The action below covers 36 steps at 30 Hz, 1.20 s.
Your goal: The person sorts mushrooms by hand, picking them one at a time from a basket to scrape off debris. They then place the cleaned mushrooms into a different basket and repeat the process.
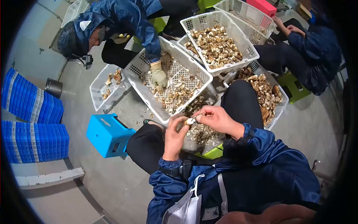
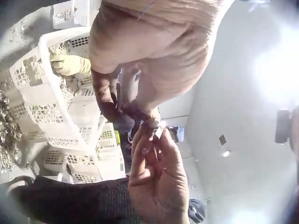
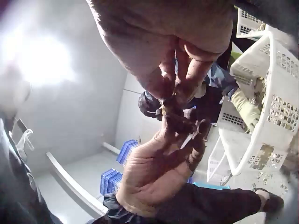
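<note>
My two hands meet above my lap, both pinching one small pale mushroom piece [image 1: 190, 121]. The left hand [image 1: 182, 122] holds it from the left with curled fingers, and the right hand [image 1: 198, 118] pinches it from the right. The left wrist view shows the left hand [image 2: 135, 109] above and the right hand [image 2: 148, 142] below, fingertips together on the dark piece [image 2: 150, 122]. Seen from the right wrist, the right hand [image 3: 174, 93] is on top and the left hand [image 3: 187, 133] beneath. A thin pale sliver [image 3: 189, 139] shows between the left fingers; what it is I cannot tell.
Trimmings [image 1: 201, 133] lie in a container on my lap. White baskets [image 1: 194, 72] [image 1: 249, 44] [image 1: 280, 106] of mushroom pieces stand ahead. A person opposite has a gloved hand [image 1: 159, 76] in one. Another person sits at right. A blue stool [image 1: 108, 135] and blue crates [image 1: 33, 123] stand left.
</note>
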### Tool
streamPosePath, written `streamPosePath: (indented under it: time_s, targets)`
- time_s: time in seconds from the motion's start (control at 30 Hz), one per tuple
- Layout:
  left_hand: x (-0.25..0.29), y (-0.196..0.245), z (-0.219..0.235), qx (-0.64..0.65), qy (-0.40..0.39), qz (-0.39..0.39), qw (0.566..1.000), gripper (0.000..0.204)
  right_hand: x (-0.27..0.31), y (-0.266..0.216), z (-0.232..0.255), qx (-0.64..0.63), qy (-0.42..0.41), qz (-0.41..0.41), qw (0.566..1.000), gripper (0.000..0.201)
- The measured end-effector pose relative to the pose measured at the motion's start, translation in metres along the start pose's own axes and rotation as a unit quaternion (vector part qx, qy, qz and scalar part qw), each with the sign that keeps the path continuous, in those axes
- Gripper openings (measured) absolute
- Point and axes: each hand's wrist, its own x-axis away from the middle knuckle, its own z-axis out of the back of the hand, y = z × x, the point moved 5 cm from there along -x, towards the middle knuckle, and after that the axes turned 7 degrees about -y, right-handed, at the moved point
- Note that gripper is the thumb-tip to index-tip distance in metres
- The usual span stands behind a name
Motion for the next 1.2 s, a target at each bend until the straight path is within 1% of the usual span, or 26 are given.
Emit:
streamPosePath:
  time_s: [0.07, 0.1, 0.17, 0.2, 0.23, 0.3, 0.33, 0.37, 0.4, 0.43, 0.47, 0.5, 0.53, 0.57, 0.63, 0.67, 0.7, 0.73, 0.77, 0.83, 0.87, 0.97, 1.0, 1.07, 1.13, 1.2]
  targets:
    - [0.001, -0.003, -0.001, 0.040, 0.009, 0.005, 0.999, 0.027, 0.001, -0.005, -0.002, -0.020, 0.010, 0.019, 1.000, 0.019]
    - [0.000, -0.004, -0.001, 0.060, 0.013, 0.007, 0.998, 0.027, 0.001, -0.006, -0.002, 0.002, 0.000, 0.030, 1.000, 0.019]
    - [0.000, 0.002, 0.001, -0.016, -0.001, -0.010, 1.000, 0.027, -0.001, -0.008, -0.002, 0.045, -0.020, 0.052, 0.997, 0.018]
    - [0.000, 0.008, 0.001, -0.041, -0.005, -0.009, 0.999, 0.027, 0.001, -0.010, -0.002, 0.090, -0.026, 0.029, 0.995, 0.019]
    - [0.001, 0.012, 0.000, -0.066, -0.009, -0.008, 0.998, 0.027, 0.001, -0.009, -0.001, 0.080, -0.025, -0.006, 0.996, 0.017]
    - [0.001, 0.010, 0.000, -0.030, -0.005, -0.015, 0.999, 0.027, 0.002, -0.005, 0.002, 0.059, -0.023, -0.075, 0.995, 0.016]
    - [-0.001, 0.000, 0.000, -0.011, -0.003, -0.024, 1.000, 0.027, 0.001, 0.001, 0.002, 0.012, -0.022, -0.057, 0.998, 0.015]
    - [-0.001, -0.005, 0.001, 0.007, -0.001, -0.032, 0.999, 0.026, -0.001, 0.001, 0.000, -0.003, -0.031, -0.025, 0.999, 0.015]
    - [-0.001, -0.003, 0.002, -0.003, 0.000, -0.018, 1.000, 0.027, -0.002, 0.000, -0.002, -0.018, -0.040, 0.007, 0.999, 0.014]
    - [0.000, -0.009, 0.000, 0.070, -0.010, 0.020, 0.997, 0.029, -0.002, -0.002, -0.004, -0.034, -0.050, 0.039, 0.997, 0.014]
    - [0.001, -0.018, -0.003, 0.142, -0.020, 0.057, 0.988, 0.031, -0.002, 0.000, -0.002, -0.031, -0.052, 0.016, 0.998, 0.014]
    - [0.003, -0.028, -0.007, 0.213, -0.029, 0.094, 0.972, 0.033, -0.002, 0.003, 0.000, -0.038, -0.030, 0.004, 0.999, 0.015]
    - [0.002, -0.031, -0.012, 0.262, -0.035, 0.088, 0.960, 0.038, -0.003, 0.006, 0.002, -0.045, -0.008, -0.009, 0.999, 0.015]
    - [0.003, -0.034, -0.016, 0.302, -0.046, 0.110, 0.946, 0.038, -0.003, 0.008, 0.004, -0.052, 0.014, -0.022, 0.998, 0.016]
    - [0.002, -0.029, -0.023, 0.382, -0.070, 0.155, 0.908, 0.038, -0.003, 0.002, 0.005, 0.017, 0.041, -0.036, 0.998, 0.019]
    - [0.000, -0.034, -0.022, 0.373, -0.104, 0.138, 0.912, 0.040, -0.002, 0.001, 0.004, 0.055, 0.052, -0.036, 0.997, 0.020]
    - [0.000, -0.031, -0.022, 0.369, -0.083, 0.151, 0.913, 0.040, -0.002, 0.000, 0.003, 0.093, 0.062, -0.035, 0.993, 0.020]
    - [0.000, -0.025, -0.023, 0.365, -0.063, 0.165, 0.914, 0.039, -0.002, 0.002, -0.001, 0.034, 0.068, 0.022, 0.997, 0.021]
    - [0.000, -0.022, -0.024, 0.360, -0.041, 0.178, 0.915, 0.039, 0.000, -0.004, -0.002, 0.103, 0.067, 0.049, 0.991, 0.021]
    - [-0.002, -0.025, -0.024, 0.335, -0.031, 0.190, 0.922, 0.037, 0.003, -0.020, -0.004, 0.239, 0.064, 0.102, 0.963, 0.021]
    - [-0.002, -0.021, -0.025, 0.325, -0.031, 0.194, 0.925, 0.036, 0.003, -0.022, -0.004, 0.273, 0.077, 0.120, 0.951, 0.018]
    - [-0.003, -0.015, -0.028, 0.329, -0.005, 0.205, 0.922, 0.034, 0.004, -0.016, -0.001, 0.214, 0.087, -0.003, 0.973, 0.016]
    - [-0.003, -0.013, -0.028, 0.333, -0.002, 0.207, 0.920, 0.034, 0.003, -0.012, 0.000, 0.156, 0.083, -0.049, 0.983, 0.014]
    - [-0.002, -0.015, -0.027, 0.345, -0.006, 0.208, 0.915, 0.033, 0.001, -0.018, -0.003, 0.241, 0.076, 0.085, 0.964, 0.014]
    - [-0.003, -0.024, -0.025, 0.363, -0.022, 0.207, 0.908, 0.033, 0.003, -0.025, -0.009, 0.317, 0.069, 0.204, 0.924, 0.015]
    - [-0.003, -0.028, -0.025, 0.330, -0.054, 0.211, 0.918, 0.034, 0.003, -0.022, -0.009, 0.328, 0.071, 0.149, 0.930, 0.015]
